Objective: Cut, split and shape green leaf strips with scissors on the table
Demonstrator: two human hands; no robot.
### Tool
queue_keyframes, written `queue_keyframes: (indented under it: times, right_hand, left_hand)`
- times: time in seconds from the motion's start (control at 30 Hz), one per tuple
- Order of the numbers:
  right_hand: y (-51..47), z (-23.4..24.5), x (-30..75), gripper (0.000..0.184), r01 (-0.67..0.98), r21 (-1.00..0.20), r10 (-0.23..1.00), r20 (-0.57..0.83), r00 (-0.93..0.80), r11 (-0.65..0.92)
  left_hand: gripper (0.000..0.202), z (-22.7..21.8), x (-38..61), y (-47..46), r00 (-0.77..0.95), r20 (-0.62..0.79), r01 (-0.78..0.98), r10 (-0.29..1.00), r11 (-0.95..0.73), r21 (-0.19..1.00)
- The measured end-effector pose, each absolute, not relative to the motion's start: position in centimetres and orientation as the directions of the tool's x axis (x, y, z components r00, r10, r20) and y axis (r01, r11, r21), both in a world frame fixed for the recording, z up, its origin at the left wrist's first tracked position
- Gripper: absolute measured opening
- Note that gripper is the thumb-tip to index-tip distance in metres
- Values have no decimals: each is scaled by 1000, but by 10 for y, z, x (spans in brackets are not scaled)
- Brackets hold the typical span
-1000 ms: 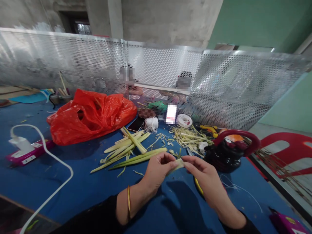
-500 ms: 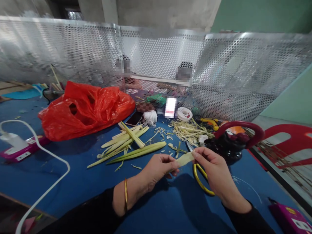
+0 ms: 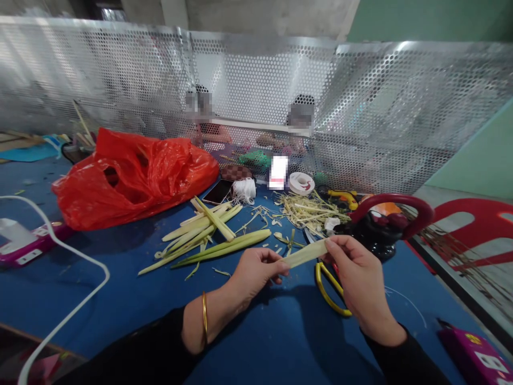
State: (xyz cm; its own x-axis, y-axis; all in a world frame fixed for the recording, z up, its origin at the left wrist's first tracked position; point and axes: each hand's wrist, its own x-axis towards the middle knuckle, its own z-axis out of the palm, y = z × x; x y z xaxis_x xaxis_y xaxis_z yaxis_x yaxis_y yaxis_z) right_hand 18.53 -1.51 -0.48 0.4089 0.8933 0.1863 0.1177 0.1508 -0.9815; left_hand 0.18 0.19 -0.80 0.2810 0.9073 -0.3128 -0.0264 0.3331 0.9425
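Observation:
Both of my hands pinch one pale yellow-green leaf strip [image 3: 305, 253] above the blue table [image 3: 132, 289]. My left hand [image 3: 256, 270], with a gold bangle at the wrist, grips the strip's lower left end. My right hand [image 3: 356, 272] grips its upper right end, so the strip stretches out between them. Yellow-handled scissors [image 3: 328, 289] lie on the table under my right hand. A loose bunch of long leaf strips [image 3: 208, 235] lies just beyond my left hand.
A red plastic bag [image 3: 132, 176] sits at the back left, a phone [image 3: 218, 191] and a white thread ball [image 3: 244, 190] behind the strips. Leaf trimmings [image 3: 308, 211], a black basket with a red handle [image 3: 380, 230], a white cable [image 3: 76, 299], a perforated metal screen [image 3: 256, 101].
My hands have drawn apart. The right hand moved up and to the right, and the leaf strip now shows longer between them. The scissors have come into view.

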Motion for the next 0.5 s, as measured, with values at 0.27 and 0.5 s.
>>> queue_keyframes:
  times: [0.27, 0.5]
  right_hand:
    - [-27, -1, 185, 16, 630, -729, 573, 647, 503, 269]
    - [-39, -3, 181, 23, 745, -102, 413, 878, -244, 659]
  left_hand:
    - [13, -17, -2, 12, 17, -356, -168, 935, 353, 920]
    - [43, -9, -1, -3, 416, -355, -241, 837, 478, 844]
